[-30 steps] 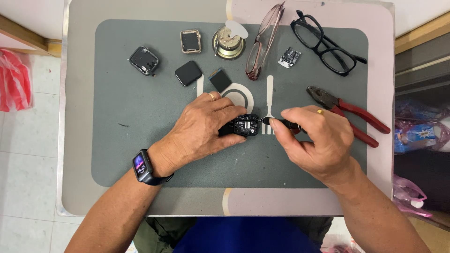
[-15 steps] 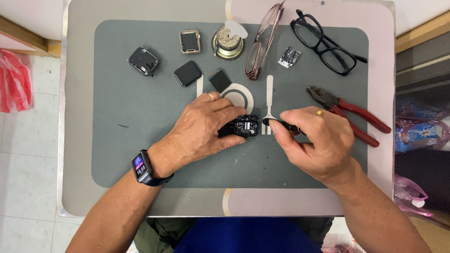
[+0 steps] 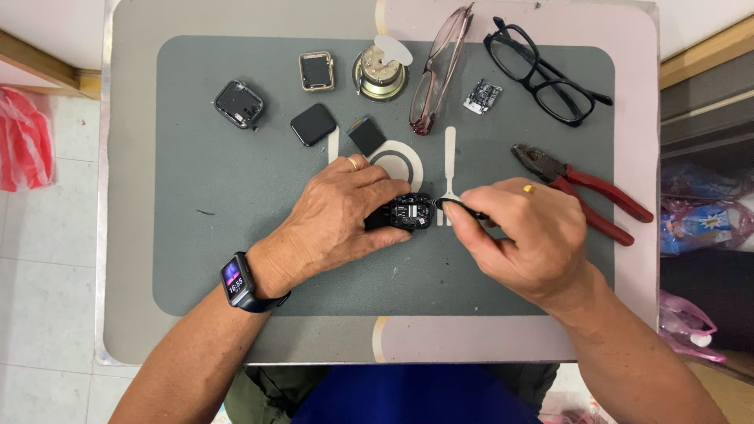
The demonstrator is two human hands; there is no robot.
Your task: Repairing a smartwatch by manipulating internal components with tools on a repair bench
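The opened watch body (image 3: 410, 212) lay flat at the middle of the grey mat (image 3: 236, 196), back side up, its dark round innards and tiny circuit parts exposed. Its left half was hidden under fingers, so its full outline could not be made out. A thin black tool (image 3: 459, 206) lay nearly level just to its right, its looped tip meeting the watch body's right edge; the rest of the tool's length was covered by the grip around it.
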